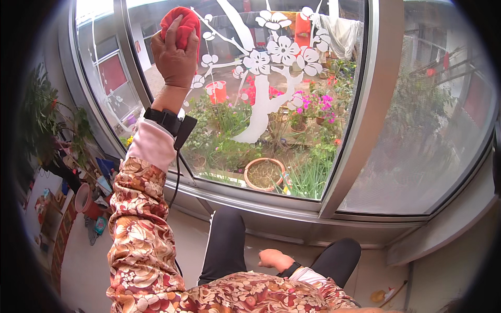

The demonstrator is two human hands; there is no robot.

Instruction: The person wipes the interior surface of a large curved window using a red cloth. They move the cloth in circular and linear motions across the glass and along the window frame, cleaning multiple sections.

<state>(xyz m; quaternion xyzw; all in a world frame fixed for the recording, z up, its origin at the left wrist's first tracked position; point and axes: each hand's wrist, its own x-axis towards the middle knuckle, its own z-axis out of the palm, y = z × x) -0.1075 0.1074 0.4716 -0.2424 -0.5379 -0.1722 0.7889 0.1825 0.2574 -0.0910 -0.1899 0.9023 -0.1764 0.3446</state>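
Note:
Raised at the upper left, my left hand [174,58] presses a bunched red cloth [181,29] against the glass of a metal-framed window [223,156]. White blossom-tree decals [260,105] spread across the pane to the right of this hand. A black band with a cabled device [172,123] is strapped around my left wrist. Low in the view, my right hand [276,260] hangs between my knees, its fingers curled in, with nothing visible in it. A black band [290,270] circles the right wrist.
The window's lower rail [250,205] runs before my knees. A mesh-covered pane [391,148] stands at the right. Leafy plants [51,105] and a pink bucket [86,199] are at the left. A bottle [379,295] lies at the lower right. Potted flowers show beyond the glass.

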